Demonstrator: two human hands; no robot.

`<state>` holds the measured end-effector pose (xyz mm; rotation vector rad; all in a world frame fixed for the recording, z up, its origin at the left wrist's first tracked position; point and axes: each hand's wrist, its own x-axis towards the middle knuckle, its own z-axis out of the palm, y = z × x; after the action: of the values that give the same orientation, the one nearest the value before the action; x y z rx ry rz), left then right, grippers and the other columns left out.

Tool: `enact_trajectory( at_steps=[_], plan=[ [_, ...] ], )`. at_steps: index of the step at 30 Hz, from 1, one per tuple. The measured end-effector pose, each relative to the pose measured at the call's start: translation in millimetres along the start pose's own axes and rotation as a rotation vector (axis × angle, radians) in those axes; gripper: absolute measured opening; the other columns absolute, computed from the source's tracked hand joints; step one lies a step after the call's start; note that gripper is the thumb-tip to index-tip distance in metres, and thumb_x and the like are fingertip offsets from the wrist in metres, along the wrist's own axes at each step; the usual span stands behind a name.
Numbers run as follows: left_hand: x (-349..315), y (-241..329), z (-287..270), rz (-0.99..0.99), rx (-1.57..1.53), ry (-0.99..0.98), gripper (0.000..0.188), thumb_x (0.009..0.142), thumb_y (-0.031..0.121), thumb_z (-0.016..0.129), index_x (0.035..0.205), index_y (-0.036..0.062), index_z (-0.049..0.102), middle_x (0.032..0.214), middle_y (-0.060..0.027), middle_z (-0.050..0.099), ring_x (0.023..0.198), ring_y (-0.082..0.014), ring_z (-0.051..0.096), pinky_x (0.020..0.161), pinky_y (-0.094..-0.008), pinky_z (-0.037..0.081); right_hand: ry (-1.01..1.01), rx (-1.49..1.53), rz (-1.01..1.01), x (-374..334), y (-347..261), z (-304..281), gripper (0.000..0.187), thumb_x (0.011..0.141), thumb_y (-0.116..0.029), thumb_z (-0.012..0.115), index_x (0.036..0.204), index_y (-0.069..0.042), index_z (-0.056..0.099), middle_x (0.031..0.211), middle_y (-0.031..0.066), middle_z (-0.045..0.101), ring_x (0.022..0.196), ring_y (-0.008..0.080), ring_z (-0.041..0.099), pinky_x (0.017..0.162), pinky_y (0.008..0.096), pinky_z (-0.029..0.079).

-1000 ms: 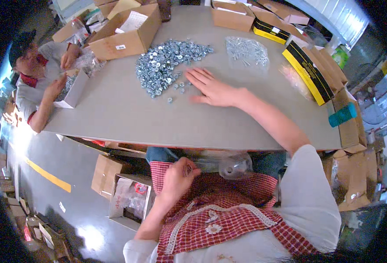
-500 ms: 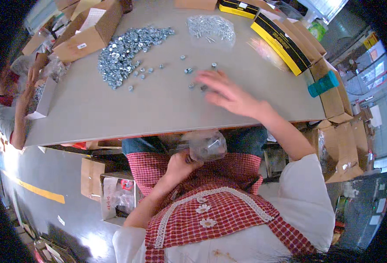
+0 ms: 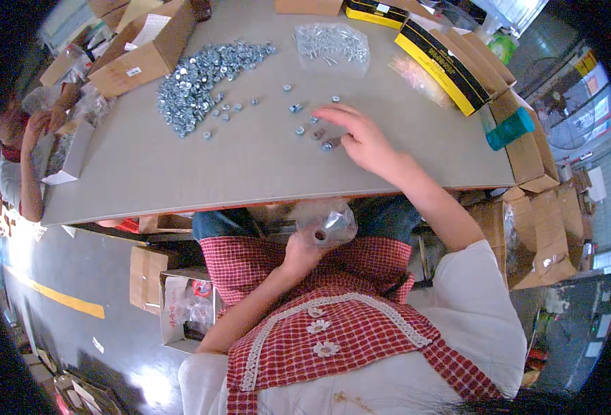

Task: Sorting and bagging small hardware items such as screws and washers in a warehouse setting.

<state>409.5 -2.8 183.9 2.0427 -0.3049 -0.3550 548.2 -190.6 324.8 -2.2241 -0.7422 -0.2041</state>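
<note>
With the heap of metal nuts [image 3: 205,83] on the tabletop [image 3: 133,173] as the landmark, to its far left are a co-worker's arms [image 3: 33,173], beside a white box [image 3: 74,166], and just next to the heap on that side stands a cardboard box [image 3: 139,66]. To the right of the heap and nearer to the person's body, below the level of the tabletop's edge, is the left hand [image 3: 304,252]; its grip appears closed on a clear plastic vessel [image 3: 336,225], although some fingers are hidden. Directly right of the heap, well apart from its main mass, lie several loose nuts [image 3: 296,108]; they are short and round, so I see no clear long axis. Beyond them, also right of the heap, is a clear bag of screws [image 3: 332,48]. The right hand [image 3: 368,142] is farther right from the heap than most of these nuts, and it is the nearer hand to them. Its grip is open, with the thumb apart from the fingers, and the fingertips point toward the heap; one nut is just beside the fingertips and another just beside the thumb, but whether they touch I cannot tell. Nothing visible stands between this grip and them; only the tabletop's edge separates it from the vessel. Farthest right of the heap are a black-and-yellow box [image 3: 444,66] and a teal cylinder [image 3: 511,129].
</note>
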Motion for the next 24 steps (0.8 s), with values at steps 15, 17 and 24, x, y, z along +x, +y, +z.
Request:
enact_trajectory(
  at_steps=[15, 17, 24],
  plan=[
    [1, 9, 8, 0.120, -0.053, 0.147, 0.049, 0.078, 0.045, 0.077, 0.106, 0.0056, 0.070, 0.100, -0.0179, 0.071, 0.092, -0.0353, 0.069, 0.080, -0.0428, 0.055, -0.067, -0.149, 0.106, -7, 15, -10, 0.066, 0.069, 0.012, 0.047, 0.131, -0.010, 0.058, 0.134, 0.0138, 0.057, 0.129, 0.0311, 0.050, 0.103, 0.0389, 0.045],
    [-1, 10, 8, 0.088, -0.053, 0.146, 0.049, 0.078, 0.045, 0.077, 0.106, 0.0055, 0.070, 0.101, -0.0181, 0.071, 0.093, -0.0353, 0.069, 0.081, -0.0426, 0.055, -0.079, -0.008, 0.166, -12, -3, -17, 0.064, 0.068, 0.009, 0.050, 0.128, -0.008, 0.060, 0.132, 0.0120, 0.059, 0.128, 0.0290, 0.051, 0.100, 0.0390, 0.046],
    [6, 1, 13, 0.120, -0.111, 0.101, 0.046, 0.078, 0.039, 0.079, 0.109, 0.0061, 0.068, 0.108, -0.0155, 0.070, 0.098, -0.0315, 0.068, 0.084, -0.0406, 0.054, -0.041, -0.017, -0.176, -19, 1, 4, 0.061, 0.069, 0.007, 0.051, 0.128, -0.006, 0.060, 0.129, 0.0101, 0.060, 0.125, 0.0273, 0.052, 0.105, 0.0387, 0.042]
  ],
)
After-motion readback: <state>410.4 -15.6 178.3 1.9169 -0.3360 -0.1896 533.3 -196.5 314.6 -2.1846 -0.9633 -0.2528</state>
